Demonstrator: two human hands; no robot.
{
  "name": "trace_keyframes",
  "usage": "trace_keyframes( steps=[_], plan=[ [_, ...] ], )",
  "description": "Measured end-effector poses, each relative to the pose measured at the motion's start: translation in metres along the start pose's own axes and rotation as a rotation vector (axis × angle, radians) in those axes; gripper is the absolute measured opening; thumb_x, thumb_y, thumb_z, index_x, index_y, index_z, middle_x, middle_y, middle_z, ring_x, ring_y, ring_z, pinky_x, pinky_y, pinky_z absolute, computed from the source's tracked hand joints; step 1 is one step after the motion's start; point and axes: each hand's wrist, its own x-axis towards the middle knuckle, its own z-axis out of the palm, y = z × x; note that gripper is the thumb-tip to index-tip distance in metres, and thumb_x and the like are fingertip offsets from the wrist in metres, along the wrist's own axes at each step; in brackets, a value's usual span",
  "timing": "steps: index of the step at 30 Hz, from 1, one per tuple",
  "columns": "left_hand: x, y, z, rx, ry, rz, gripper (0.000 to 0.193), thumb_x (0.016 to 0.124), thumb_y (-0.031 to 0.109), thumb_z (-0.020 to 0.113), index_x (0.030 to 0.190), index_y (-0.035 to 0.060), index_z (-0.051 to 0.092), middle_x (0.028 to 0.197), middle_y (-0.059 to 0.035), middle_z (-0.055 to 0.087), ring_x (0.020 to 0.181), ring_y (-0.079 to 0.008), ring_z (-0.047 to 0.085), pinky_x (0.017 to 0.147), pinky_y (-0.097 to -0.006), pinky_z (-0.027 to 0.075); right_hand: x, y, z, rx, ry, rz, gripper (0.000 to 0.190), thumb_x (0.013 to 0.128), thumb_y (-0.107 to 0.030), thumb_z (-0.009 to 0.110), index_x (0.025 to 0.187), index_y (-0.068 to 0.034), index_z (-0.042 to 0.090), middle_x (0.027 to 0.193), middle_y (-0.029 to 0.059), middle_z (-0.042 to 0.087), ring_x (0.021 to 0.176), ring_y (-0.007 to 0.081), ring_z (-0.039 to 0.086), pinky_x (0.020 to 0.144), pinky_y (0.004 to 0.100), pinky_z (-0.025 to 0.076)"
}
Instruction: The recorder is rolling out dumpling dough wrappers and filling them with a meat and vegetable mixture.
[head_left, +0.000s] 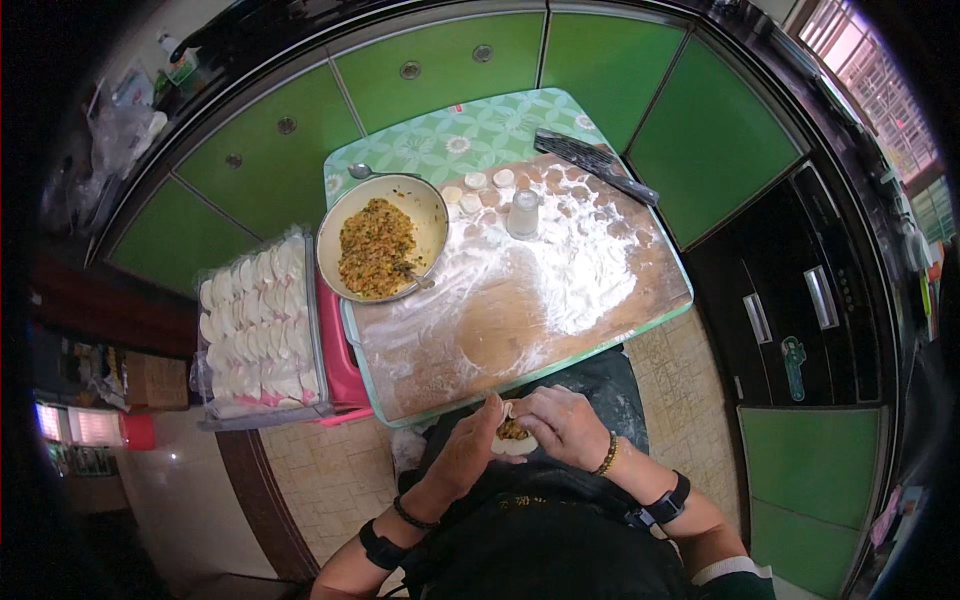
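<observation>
Between my hands, above my lap, is a round dough wrapper with filling (514, 445). My left hand (474, 444) supports it from the left, and my right hand (564, 426) pinches its upper edge. In front stands a table with a floured wooden board (487, 330). At its left lies an enamel bowl of chopped filling (429, 259) with a spoon (421, 281) in it. Several small dough pieces (475, 181) lie near an upturned glass (523, 214). A black-bladed cleaver (596, 165) rests at the board's far right corner.
Left of the table, a tray (319, 330) holds rows of folded dumplings (259, 315) above a pink plastic stool (341, 360). A second spoon (361, 171) lies behind the bowl. Green cabinets (450, 67) curve around the far side; a black appliance (787, 292) stands at right.
</observation>
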Motion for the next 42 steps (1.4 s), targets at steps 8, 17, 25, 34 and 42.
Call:
trace_keyframes(
  steps=[8,17,25,34,42],
  plan=[
    [-0.003,0.009,0.004,0.173,0.005,-0.002,0.062,0.100,0.052,0.027,0.119,-0.0002,0.055,0.105,-0.0117,0.060,0.094,-0.0179,0.062,0.065,-0.0273,0.059,0.004,-0.001,-0.001,-0.002,0.018,-0.084,0.018,0.084,-0.010,0.062,0.100,-0.004,0.057,0.086,0.0134,0.062,0.081,0.0325,0.061,0.076,0.0403,0.047],
    [0.009,-0.016,-0.008,0.052,0.033,0.021,0.064,0.103,0.046,0.020,0.117,-0.0062,0.056,0.106,-0.0129,0.062,0.099,-0.0176,0.059,0.089,-0.0293,0.044,0.004,-0.001,0.004,0.051,0.085,-0.069,0.010,0.083,-0.012,0.062,0.089,-0.005,0.058,0.080,0.0117,0.061,0.077,0.0306,0.060,0.076,0.0394,0.045],
    [-0.001,0.006,-0.004,0.755,0.008,0.389,0.031,0.101,0.023,0.044,0.123,0.0013,0.050,0.112,-0.0144,0.062,0.107,-0.0208,0.058,0.093,-0.0324,0.044,0.007,-0.002,0.001,-0.028,0.147,-0.019,0.019,0.081,-0.011,0.066,0.099,-0.005,0.062,0.089,0.0117,0.062,0.086,0.0294,0.060,0.079,0.0379,0.045],
    [0.001,0.021,0.004,0.590,-0.002,0.231,0.043,0.102,0.034,0.040,0.124,-0.0021,0.047,0.119,-0.0113,0.056,0.108,-0.0192,0.056,0.096,-0.0338,0.045,-0.010,-0.003,-0.011,-0.045,0.124,-0.225,0.040,0.070,-0.011,0.075,0.107,-0.011,0.058,0.123,0.0139,0.050,0.111,0.0341,0.051,0.090,0.0429,0.042],
    [0.002,0.011,0.001,0.416,-0.046,0.197,0.051,0.102,0.040,0.037,0.128,-0.0033,0.043,0.120,-0.0104,0.054,0.111,-0.0175,0.054,0.096,-0.0345,0.046,-0.010,-0.001,-0.008,-0.073,0.160,-0.214,0.026,0.072,-0.011,0.074,0.094,-0.008,0.062,0.122,0.0134,0.053,0.110,0.0340,0.053,0.089,0.0432,0.044]
  ],
)
